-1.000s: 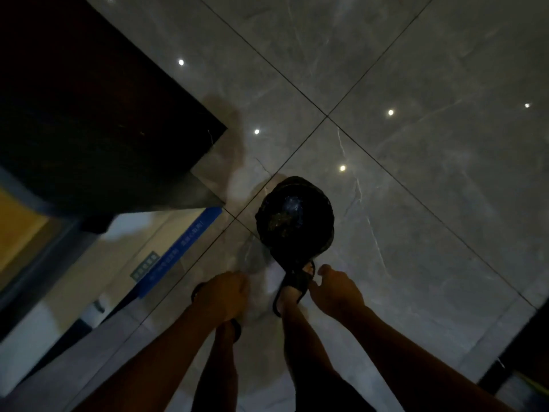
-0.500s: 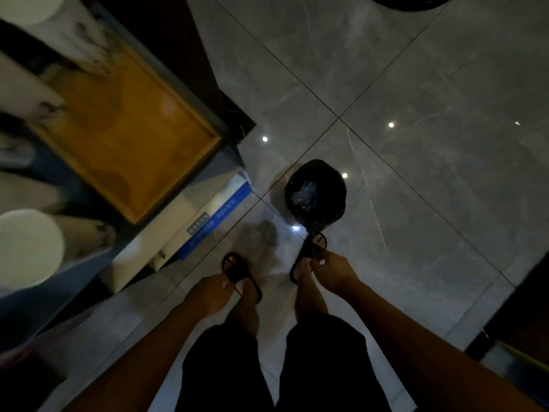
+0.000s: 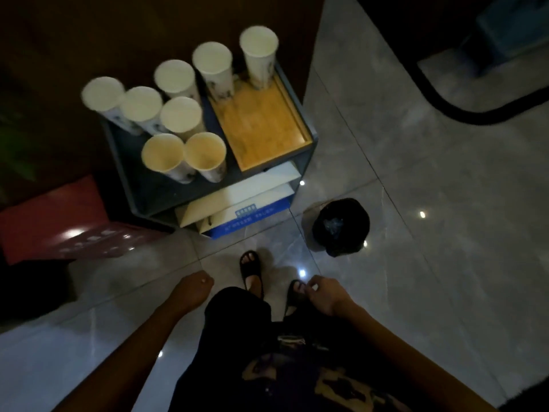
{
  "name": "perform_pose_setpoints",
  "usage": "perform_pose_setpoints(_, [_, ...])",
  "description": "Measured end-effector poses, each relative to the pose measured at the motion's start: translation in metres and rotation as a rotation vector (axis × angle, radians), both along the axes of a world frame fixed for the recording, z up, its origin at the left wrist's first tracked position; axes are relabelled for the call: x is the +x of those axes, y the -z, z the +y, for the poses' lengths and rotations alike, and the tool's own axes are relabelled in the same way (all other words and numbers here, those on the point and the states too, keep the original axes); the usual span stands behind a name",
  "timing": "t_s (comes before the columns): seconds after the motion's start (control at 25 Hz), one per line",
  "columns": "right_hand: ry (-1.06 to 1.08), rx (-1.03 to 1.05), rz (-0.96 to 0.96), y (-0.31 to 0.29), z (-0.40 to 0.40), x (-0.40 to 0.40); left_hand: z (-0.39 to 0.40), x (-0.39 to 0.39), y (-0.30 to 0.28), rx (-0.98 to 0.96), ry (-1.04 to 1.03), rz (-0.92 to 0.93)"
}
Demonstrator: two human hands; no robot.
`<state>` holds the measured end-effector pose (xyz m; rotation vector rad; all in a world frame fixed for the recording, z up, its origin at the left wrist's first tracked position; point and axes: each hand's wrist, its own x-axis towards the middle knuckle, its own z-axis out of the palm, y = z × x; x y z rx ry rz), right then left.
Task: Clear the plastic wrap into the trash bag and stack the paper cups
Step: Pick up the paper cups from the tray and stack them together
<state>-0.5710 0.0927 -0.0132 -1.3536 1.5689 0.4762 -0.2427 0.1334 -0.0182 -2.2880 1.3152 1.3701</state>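
A: Hands? Start near.

B: Both low in the frame, hanging in front of the legs. Left hand [image 3: 194, 288] has its fingers curled in loosely and holds nothing I can see. Right hand [image 3: 325, 294] is the same: curled, nothing in it. Neither touches anything.

A: Wrap?

B: Trash bag [image 3: 341, 227] sits on the floor right of centre, just beyond the feet. There's a clear crumpled bit at its mouth [image 3: 332, 226], likely the plastic wrap. Lighting is dim, so that's my read rather than a certainty. No loose wrap visible elsewhere.

A: So that step is closed?

B: I'd say yes. Stacking is the step in hand, and it hasn't started.

A: Cups?

B: Nine paper cups [image 3: 182, 114], all upright and separate, in the upper left of the frame. Seven are clustered on the dark top of a small shelf unit [image 3: 142, 191]; two stand at the far edge of the wooden tray [image 3: 264, 126] beside them.

A: Next move?

B: Step in and raise both hands. Lift one near cup by its wall and drop it straight into its neighbour. They're tall and narrow, so a sideways knock could tip the cluster.
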Motion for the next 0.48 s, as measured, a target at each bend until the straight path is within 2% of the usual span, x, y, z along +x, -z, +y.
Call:
perform_pose_setpoints(0.12, [-0.136, 0.009, 0.020, -0.008, 0.013, -0.010, 0.046, -0.021, -0.015, 0.014, -0.073, -0.025])
perform_pose_setpoints(0.24, [-0.326, 0.024, 0.028, -0.014, 0.025, -0.015, 0.083, -0.043, -0.021, -0.039, -0.050, -0.063])
perform_pose_setpoints(0.36, [-0.526, 0.030, 0.019, -0.015, 0.028, -0.013, 0.103, -0.069, -0.028, -0.021, -0.208, -0.039])
perform_pose_setpoints(0.48, [-0.696, -0.033, 0.035, -0.025, 0.023, -0.002, 0.115, -0.078, -0.029, -0.075, -0.241, -0.046])
